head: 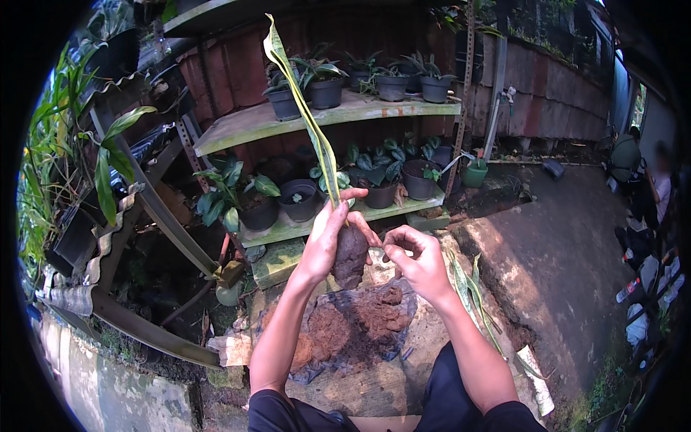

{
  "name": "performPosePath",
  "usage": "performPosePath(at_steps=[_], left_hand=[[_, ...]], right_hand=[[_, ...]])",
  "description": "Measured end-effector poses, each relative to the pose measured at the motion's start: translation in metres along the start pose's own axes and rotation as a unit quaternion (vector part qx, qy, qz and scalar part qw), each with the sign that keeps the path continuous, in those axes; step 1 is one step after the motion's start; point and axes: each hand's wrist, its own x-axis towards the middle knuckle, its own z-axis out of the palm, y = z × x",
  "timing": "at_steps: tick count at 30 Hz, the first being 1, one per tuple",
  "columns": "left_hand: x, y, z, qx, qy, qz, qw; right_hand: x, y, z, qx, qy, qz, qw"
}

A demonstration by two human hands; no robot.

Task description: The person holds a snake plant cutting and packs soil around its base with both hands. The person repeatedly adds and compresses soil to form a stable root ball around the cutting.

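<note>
My left hand [329, 232] holds a dark ball of packed soil [350, 256]. From its top rises a long snake plant leaf [310, 119] with yellow edges, leaning up to the left. Just right of the ball is my right hand [415, 259], its thumb and forefinger pinched together by the left fingertips; whether something thin is between them is too small to tell. Below both hands, brown coconut fibre [329, 329] lies in clumps on a dark plastic sheet [402, 302]. More snake plant leaves [469, 286] lie on the ground to the right of my right forearm.
Ahead stands a shelf [334, 121] of mossy boards with potted plants above and below. A metal beam [156, 210] slants at the left. A green pot [475, 173] stands beyond the shelf's right end. At far right are a person [661, 183], a plastic bottle [627, 290] and bags.
</note>
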Motion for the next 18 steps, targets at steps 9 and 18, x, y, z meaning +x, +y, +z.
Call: performPosePath(at_steps=[9,18], left_hand=[[-0.001,0.006,-0.007,0.028,0.015,0.016,0.999],[-0.001,-0.004,-0.005,0.033,-0.007,-0.007,0.999]], right_hand=[[0.004,-0.002,-0.003,0.136,-0.006,0.079,0.988],[0.006,-0.003,-0.001,-0.013,0.068,-0.058,0.996]])
